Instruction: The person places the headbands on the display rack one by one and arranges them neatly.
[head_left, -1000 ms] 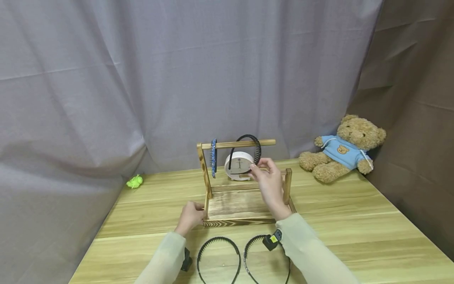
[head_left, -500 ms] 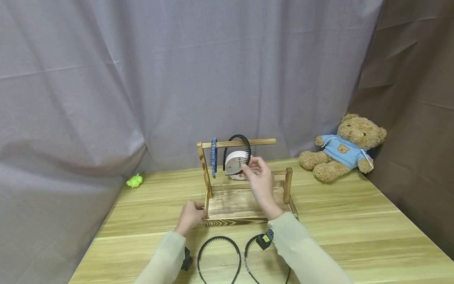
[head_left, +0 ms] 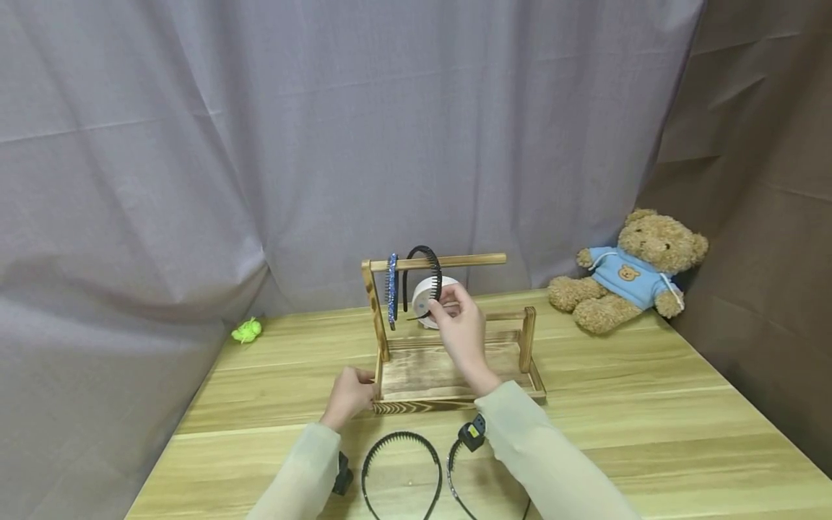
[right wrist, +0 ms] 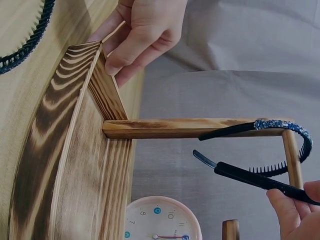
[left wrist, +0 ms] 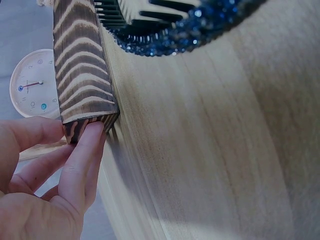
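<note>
My right hand pinches the lower end of a black toothed headband, which loops over the top bar of a wooden rack. Left of it on that bar hangs a blue glittery headband, near the post. In the right wrist view the free end of the black headband hangs below the bar, close to the blue one. My left hand grips the front left corner of the rack's tray; the left wrist view shows thumb and fingers on either side of its striped wood.
Two more toothed headbands lie in front of the rack, a black one and one partly under my right sleeve. A round white clock stands behind the rack. A teddy bear sits back right, a green toy back left.
My right hand has moved the black headband leftward along the top bar, closer to the blue one. The left hand has stayed on the tray corner.
</note>
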